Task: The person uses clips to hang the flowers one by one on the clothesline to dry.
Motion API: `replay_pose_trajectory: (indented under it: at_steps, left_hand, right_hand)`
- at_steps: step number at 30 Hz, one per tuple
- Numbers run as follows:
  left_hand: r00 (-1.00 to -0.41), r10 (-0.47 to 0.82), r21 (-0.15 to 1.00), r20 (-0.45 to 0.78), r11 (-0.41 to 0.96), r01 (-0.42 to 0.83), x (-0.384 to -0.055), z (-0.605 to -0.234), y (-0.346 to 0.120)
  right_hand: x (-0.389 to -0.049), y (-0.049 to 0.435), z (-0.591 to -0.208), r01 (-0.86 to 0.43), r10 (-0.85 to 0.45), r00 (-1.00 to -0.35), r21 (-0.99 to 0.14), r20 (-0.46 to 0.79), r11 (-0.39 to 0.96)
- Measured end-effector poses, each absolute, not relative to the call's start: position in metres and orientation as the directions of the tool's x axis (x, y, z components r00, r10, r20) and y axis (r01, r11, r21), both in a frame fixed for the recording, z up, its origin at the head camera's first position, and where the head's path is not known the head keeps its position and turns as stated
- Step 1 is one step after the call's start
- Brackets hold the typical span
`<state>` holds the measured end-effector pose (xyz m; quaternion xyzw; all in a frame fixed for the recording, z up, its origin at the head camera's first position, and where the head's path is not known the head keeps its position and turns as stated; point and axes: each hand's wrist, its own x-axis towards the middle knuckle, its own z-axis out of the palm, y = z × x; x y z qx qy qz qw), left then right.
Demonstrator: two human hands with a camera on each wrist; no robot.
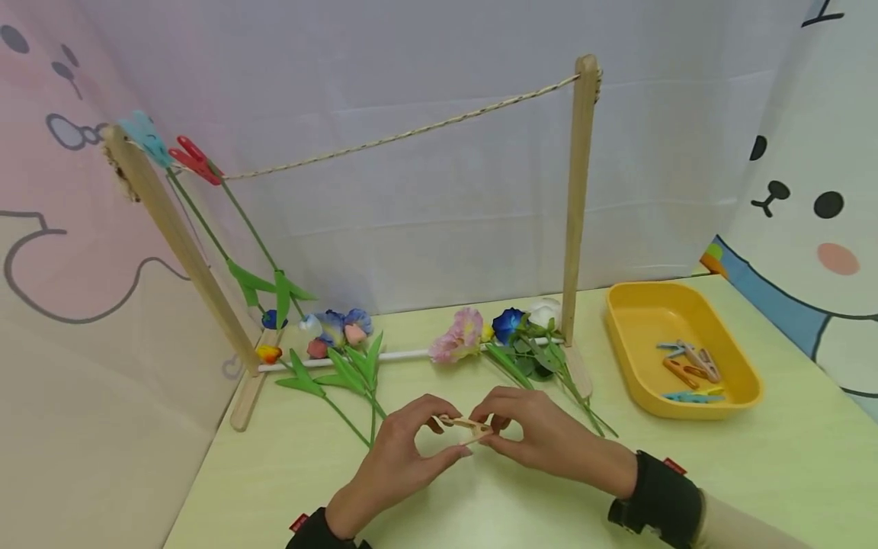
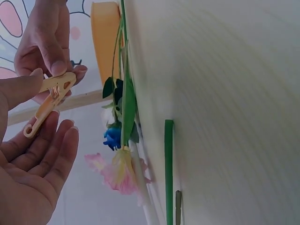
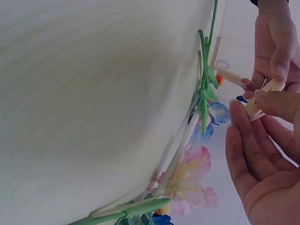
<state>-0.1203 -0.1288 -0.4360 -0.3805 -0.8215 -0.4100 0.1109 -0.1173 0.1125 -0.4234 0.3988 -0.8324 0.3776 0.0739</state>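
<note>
Left post (image 1: 180,240): wood, one of two. Two clothespins on the one rope (image 1: 405,136) beside it: a light blue clothespin (image 1: 145,137), then a red clothespin (image 1: 195,158). Two leafy stems (image 1: 283,293) hang there, one per clip. Below, one orange-yellow flower (image 1: 268,353) plus a blue-and-pink bunch (image 1: 332,329); blooms overlap, can't count. One white bar (image 1: 405,355) runs between the posts.

Left hand (image 1: 411,442): thumb and fingers gripping one pale wood-toned clothespin (image 1: 466,422). It's held above the table, front and center, between both hands. Looks: narrow, legs splayed in a V, cutouts, spring visible at the joined end, hooked tip on one leg. Right hand (image 1: 549,435) pinches the joined end.

Behind: one pink flower (image 1: 461,335), one blue flower (image 1: 507,325), one white flower (image 1: 545,311). Right post (image 1: 579,206). Far right, one yellow tray (image 1: 627,362), at least four loose clothespins (image 1: 680,373) inside, overlapping; exact count unclear.
</note>
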Motion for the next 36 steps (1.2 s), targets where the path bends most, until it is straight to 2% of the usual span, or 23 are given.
replay_pose_trajectory:
  at_steps: [6, 9, 13, 19, 22, 25, 30, 36]
  left_hand:
    - [-0.716, 0.514, 0.581, 0.473, 0.429, 0.691, -0.126, -0.428, -0.144]
    - [-0.738, 0.484, 0.567, 0.47, 0.475, 0.673, -0.128, -0.423, -0.157]
    - [-0.753, 0.454, 0.559, 0.476, 0.505, 0.657, -0.132, -0.419, -0.17]
    - [-0.772, 0.42, 0.581, 0.476, 0.509, 0.635, -0.134, -0.421, -0.181]
    - [-0.78, 0.416, 0.594, 0.467, 0.506, 0.625, -0.134, -0.425, -0.185]
    - [-0.786, 0.415, 0.602, 0.458, 0.506, 0.618, -0.133, -0.428, -0.186]
    - [-0.781, 0.434, 0.607, 0.45, 0.493, 0.624, -0.133, -0.435, -0.185]
    - [-0.777, 0.443, 0.596, 0.448, 0.5, 0.629, -0.134, -0.437, -0.183]
  right_hand:
    - [-0.128, 0.101, -0.434, -0.65, -0.6, -0.73, -0.604, 0.327, 0.462]
    - [-0.133, 0.093, -0.445, -0.639, -0.624, -0.732, -0.593, 0.275, 0.489]
    - [-0.136, 0.091, -0.452, -0.661, -0.639, -0.725, -0.523, 0.259, 0.538]
    - [-0.149, 0.111, -0.45, -0.624, -0.545, -0.782, -0.393, 0.303, 0.676]
    - [-0.159, 0.125, -0.451, -0.652, -0.547, -0.752, -0.289, 0.369, 0.701]
    - [-0.167, 0.138, -0.451, -0.712, -0.608, -0.678, -0.164, 0.413, 0.683]
    - [-0.172, 0.151, -0.451, -0.787, -0.722, -0.576, -0.023, 0.384, 0.616]
    - [-0.173, 0.156, -0.454, -0.787, -0.767, -0.557, 0.094, 0.317, 0.61]
